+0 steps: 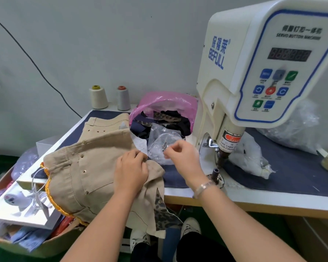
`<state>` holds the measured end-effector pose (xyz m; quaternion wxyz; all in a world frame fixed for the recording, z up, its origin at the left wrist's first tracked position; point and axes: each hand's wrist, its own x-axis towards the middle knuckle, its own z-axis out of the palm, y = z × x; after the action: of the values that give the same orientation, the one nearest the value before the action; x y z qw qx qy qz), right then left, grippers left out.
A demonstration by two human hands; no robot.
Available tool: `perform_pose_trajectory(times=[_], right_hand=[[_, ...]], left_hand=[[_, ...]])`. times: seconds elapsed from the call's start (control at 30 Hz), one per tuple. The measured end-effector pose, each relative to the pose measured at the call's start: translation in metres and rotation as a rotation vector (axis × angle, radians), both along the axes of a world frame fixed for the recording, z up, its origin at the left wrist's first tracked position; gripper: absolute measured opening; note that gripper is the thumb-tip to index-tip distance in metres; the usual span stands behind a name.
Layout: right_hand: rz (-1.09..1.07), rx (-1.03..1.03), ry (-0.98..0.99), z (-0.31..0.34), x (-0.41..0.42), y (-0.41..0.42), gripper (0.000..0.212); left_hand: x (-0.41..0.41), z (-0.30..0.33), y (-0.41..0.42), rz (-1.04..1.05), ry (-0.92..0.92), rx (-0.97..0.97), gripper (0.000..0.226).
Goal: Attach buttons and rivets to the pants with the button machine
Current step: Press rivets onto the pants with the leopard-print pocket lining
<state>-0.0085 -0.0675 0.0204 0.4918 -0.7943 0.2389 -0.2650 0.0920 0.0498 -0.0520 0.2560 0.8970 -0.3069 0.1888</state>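
Note:
Beige pants (87, 167) with small metal rivets lie piled on the table's left part, hanging over its front edge. My left hand (131, 171) presses down on the pants' right edge, fingers curled into the cloth. My right hand (180, 154) hovers at a clear plastic bag of metal pieces (161, 142), fingertips pinched together; whether a piece is between them is too small to tell. The white button machine (254, 72) stands at the right, its punch head (222, 156) above a dark lower die (215, 173).
A pink plastic bag of dark and leopard fabric scraps (165, 112) sits behind the clear bag. Two thread cones (110, 97) stand at the back wall. Clear plastic bags (292, 127) lie right of the machine. A cardboard box of clutter (27, 214) sits lower left.

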Motion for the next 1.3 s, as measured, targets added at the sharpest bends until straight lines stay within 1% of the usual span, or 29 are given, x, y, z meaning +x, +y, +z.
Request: perform_pose_trajectory(times=[0.07,0.1,0.17,0.23,0.3,0.33,0.4,0.43,0.53,0.63,0.77,0.93,1.07,1.13,1.3], right_hand=[[0.069,0.266,-0.052,-0.005,-0.035,0.011,0.004],[0.109,0.358,-0.051,-0.009,-0.053,0.015,0.003],[0.137,0.526,-0.019,-0.016,-0.087,0.014,0.014],[0.102,0.79,-0.08,-0.02,-0.114,0.002,0.019],[0.028,1.075,-0.2,-0.023,-0.135,-0.014,0.021],[-0.021,1.181,-0.257,-0.024,-0.144,-0.022,0.022],[-0.109,1.32,-0.351,-0.027,-0.153,-0.034,0.026],[-0.144,1.345,-0.38,-0.029,-0.154,-0.038,0.027],[-0.192,1.308,-0.415,-0.028,-0.149,-0.049,0.024],[-0.173,1.29,-0.44,-0.026,-0.14,-0.055,0.033],[-0.183,1.318,-0.442,-0.033,-0.132,-0.062,0.022],[-0.24,1.135,-0.323,-0.039,-0.128,-0.076,0.02],[-0.214,1.109,-0.276,-0.04,-0.13,-0.083,0.02],[-0.201,1.062,-0.262,-0.039,-0.131,-0.083,0.019],[-0.216,0.793,-0.197,-0.033,-0.126,-0.078,0.015]], left_hand=[[0.001,-0.001,0.0,-0.003,-0.016,0.006,0.024],[0.001,-0.001,0.0,-0.006,-0.026,0.012,0.024],[0.001,-0.003,0.001,-0.012,-0.04,0.02,0.026],[0.002,-0.003,0.0,-0.011,-0.046,0.013,0.029],[0.002,-0.003,0.0,-0.011,-0.049,0.007,0.027],[0.002,-0.003,0.0,-0.012,-0.053,0.002,0.027],[0.002,-0.003,0.0,-0.016,-0.057,-0.003,0.028],[0.002,-0.003,0.0,-0.015,-0.054,-0.003,0.029],[0.001,-0.002,0.0,-0.006,-0.035,-0.003,0.03],[0.0,-0.001,0.0,-0.008,-0.043,-0.012,0.03],[0.001,-0.001,0.0,-0.002,-0.045,-0.019,0.027],[0.002,-0.002,-0.001,-0.002,-0.04,-0.02,0.027],[0.001,-0.001,0.0,0.001,-0.03,-0.01,0.028],[0.001,-0.001,0.0,0.005,-0.024,-0.006,0.029],[0.002,-0.002,0.0,0.002,-0.012,-0.01,0.029]])
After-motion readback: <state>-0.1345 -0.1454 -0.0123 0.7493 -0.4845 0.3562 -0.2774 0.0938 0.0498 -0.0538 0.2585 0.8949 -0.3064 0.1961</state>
